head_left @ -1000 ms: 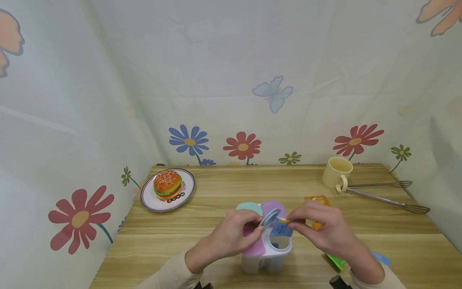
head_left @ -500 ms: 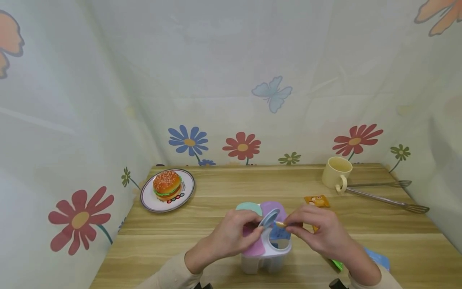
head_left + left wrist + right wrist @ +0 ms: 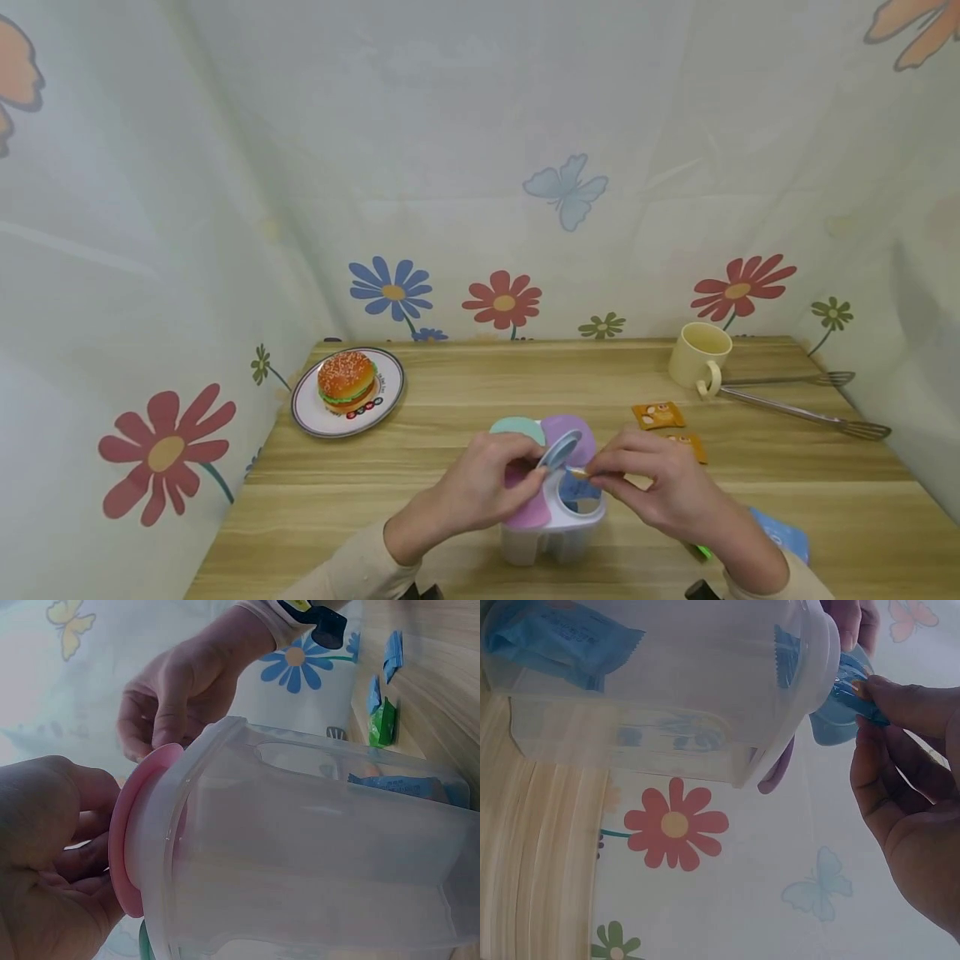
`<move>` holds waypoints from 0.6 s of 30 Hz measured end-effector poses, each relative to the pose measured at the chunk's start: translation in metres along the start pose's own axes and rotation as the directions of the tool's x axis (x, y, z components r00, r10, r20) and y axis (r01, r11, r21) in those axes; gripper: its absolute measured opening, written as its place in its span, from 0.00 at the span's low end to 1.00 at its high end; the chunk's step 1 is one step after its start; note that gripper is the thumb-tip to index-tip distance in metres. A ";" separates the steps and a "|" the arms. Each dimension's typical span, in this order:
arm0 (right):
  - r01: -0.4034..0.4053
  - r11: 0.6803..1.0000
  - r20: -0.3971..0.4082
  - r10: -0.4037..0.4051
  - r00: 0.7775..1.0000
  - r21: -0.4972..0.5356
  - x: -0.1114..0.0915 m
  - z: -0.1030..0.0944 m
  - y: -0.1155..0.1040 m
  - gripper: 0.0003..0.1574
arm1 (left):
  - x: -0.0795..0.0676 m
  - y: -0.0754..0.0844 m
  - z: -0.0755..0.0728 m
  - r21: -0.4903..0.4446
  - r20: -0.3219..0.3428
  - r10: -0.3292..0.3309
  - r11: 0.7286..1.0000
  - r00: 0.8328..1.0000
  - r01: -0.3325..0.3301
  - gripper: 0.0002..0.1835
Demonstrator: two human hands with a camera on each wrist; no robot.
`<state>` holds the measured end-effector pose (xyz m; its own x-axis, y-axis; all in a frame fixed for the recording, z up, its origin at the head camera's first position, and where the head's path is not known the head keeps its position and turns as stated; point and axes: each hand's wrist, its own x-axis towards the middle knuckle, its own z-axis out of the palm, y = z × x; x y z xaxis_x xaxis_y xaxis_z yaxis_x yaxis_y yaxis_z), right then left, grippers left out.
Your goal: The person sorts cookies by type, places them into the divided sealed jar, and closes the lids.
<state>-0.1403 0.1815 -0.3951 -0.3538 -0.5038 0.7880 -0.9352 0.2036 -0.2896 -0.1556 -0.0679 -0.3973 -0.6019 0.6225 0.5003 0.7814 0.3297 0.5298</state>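
My left hand [image 3: 487,483] pinches the raised light-blue round lid [image 3: 561,450] of a clear plastic storage box [image 3: 540,546], whose other lids are pink, purple and mint green. Between thumb and fingers, my right hand [image 3: 660,479] pinches the top of a blue snack packet [image 3: 847,686]. The packet's serrated lower end hangs inside the round opening beneath the raised lid. Another blue packet [image 3: 562,641] lies at the bottom of the box, seen through its wall. The pink lid [image 3: 127,832] is closed, with the left hand close beside it.
Two orange packets [image 3: 658,415] lie right of the box. Nearer are a blue packet [image 3: 783,533] and a green packet [image 3: 382,724]. A yellow mug [image 3: 693,362], a whisk [image 3: 862,430] and a fork [image 3: 832,378] are back right. A toy hamburger [image 3: 347,379] sits on a plate [image 3: 307,412] back left.
My right hand has moved slightly left and down, lowering the blue packet into the opening. More of the orange packets shows. The left hand still holds the raised lid.
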 end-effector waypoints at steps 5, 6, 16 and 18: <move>-0.013 0.999 0.030 0.014 0.999 -0.034 -0.002 0.001 0.000 0.13 | 0.000 0.001 0.000 -0.001 0.000 -0.003 1.000 1.000 0.003 0.03; -0.017 0.999 0.035 0.019 0.999 -0.044 -0.003 0.001 -0.001 0.14 | 0.000 0.001 0.000 -0.002 0.000 -0.006 1.000 1.000 0.006 0.03; -0.069 0.995 0.094 0.075 0.993 -0.073 -0.006 -0.001 -0.002 0.21 | 0.000 0.001 0.000 0.002 -0.002 -0.008 1.000 1.000 0.008 0.03; -0.068 0.995 0.096 0.075 0.993 -0.078 -0.007 0.000 -0.002 0.21 | 0.000 0.000 0.000 0.003 -0.002 -0.002 1.000 1.000 0.002 0.03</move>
<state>-0.1364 0.1850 -0.3997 -0.4227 -0.5655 0.7082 -0.9052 0.3018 -0.2993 -0.1554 -0.0677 -0.3971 -0.6035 0.6206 0.5007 0.7809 0.3330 0.5285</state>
